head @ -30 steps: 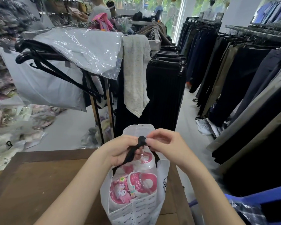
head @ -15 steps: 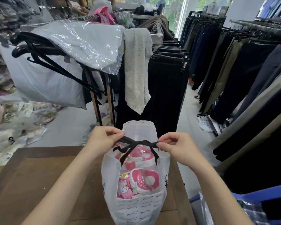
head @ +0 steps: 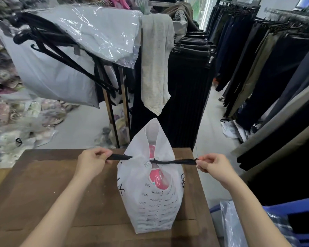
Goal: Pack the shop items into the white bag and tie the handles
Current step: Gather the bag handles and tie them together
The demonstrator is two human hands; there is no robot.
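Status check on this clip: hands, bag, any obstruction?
Left hand pinches one black handle end, right hand the other, pulled taut sideways. White bag upright on the table, pink items inside. Nothing blocking the hands.

A brown wooden table (head: 43,193) stands in front of a rail of black trousers (head: 189,86). A pale grey cloth (head: 155,68) hangs over the rail's end. Next to it is a grey top in a see-through wrapper (head: 100,32), with black hangers (head: 61,56) poking out below. More dark trousers (head: 275,77) hang along the right. Soft packets (head: 11,122) are heaped on the floor at the left. A blue box (head: 292,211) sits low on the right.
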